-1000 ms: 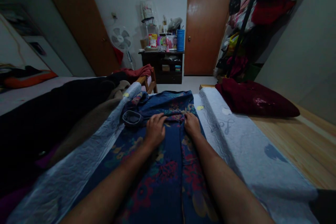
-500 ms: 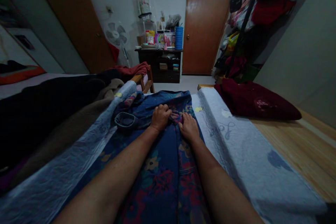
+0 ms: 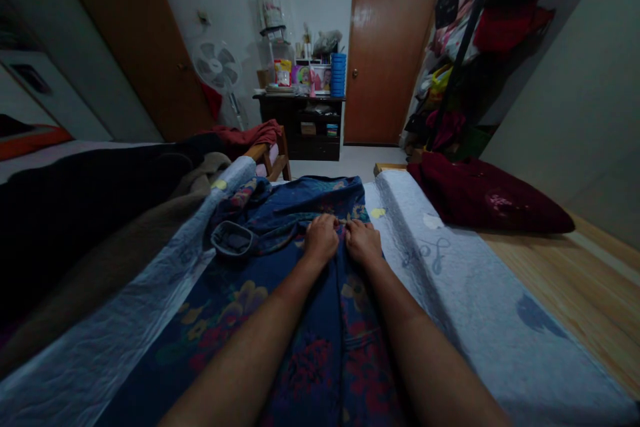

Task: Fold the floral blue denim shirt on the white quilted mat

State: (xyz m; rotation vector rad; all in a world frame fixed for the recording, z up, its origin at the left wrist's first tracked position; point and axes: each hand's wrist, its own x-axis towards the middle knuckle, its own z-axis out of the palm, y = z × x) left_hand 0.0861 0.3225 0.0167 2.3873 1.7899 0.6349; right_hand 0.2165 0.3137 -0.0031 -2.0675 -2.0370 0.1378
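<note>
A blue floral garment (image 3: 235, 293) lies lengthwise in front of me, with a front seam or edge running down its middle. My left hand (image 3: 323, 239) is closed with its fingertips on the cloth in the upper part. Close beside it, my right hand (image 3: 363, 241) also has bent fingers pinching the cloth near the right edge. A small fold runs between the two hands. To the left, a sleeve with an open cuff (image 3: 233, 239) lies bunched on the garment. Under it all is a light blue-white bed cover (image 3: 460, 307) with printed lettering.
A folded dark red garment (image 3: 480, 193) rests at right on a wooden board (image 3: 565, 280). Dark clothes (image 3: 100, 213) and a brown cloth are heaped at left. Beyond the bed stand a fan (image 3: 217, 67), a dark cabinet (image 3: 300, 127) and a door (image 3: 395, 47). Bags hang at upper right.
My left hand has moved right, closer to my right hand, which has shifted slightly. The cloth under them has been drawn into a different fold. The view has tilted a little.
</note>
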